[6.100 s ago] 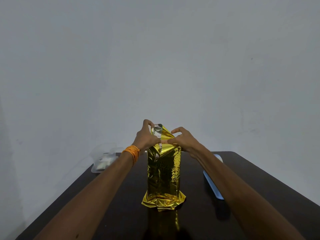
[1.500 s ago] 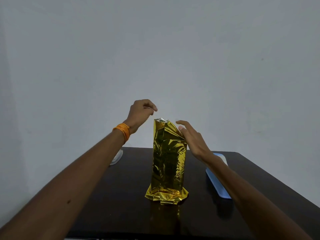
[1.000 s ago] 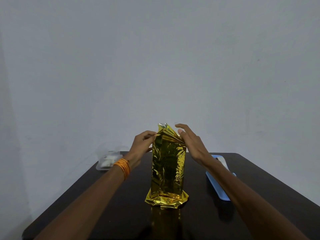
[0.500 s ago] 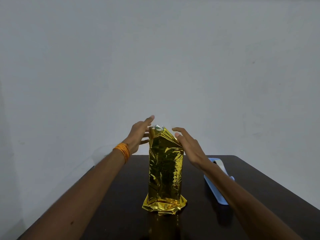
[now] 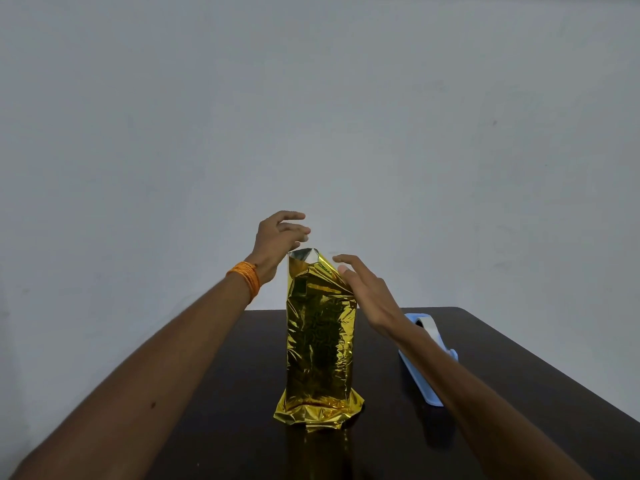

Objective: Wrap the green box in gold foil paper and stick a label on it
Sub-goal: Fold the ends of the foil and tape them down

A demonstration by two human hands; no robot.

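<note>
Since half a second earlier, the left hand had lifted off the upper left side of the wrap. It hung just above the open top with its fingers loosely curled, and whether they pinched anything could not be told. An orange band circled that wrist. The foil-wrapped box stood upright mid-table, flared at its base. The right hand lay with straight fingers against its upper right edge, gripping nothing. A blue tape dispenser lay further right.
</note>
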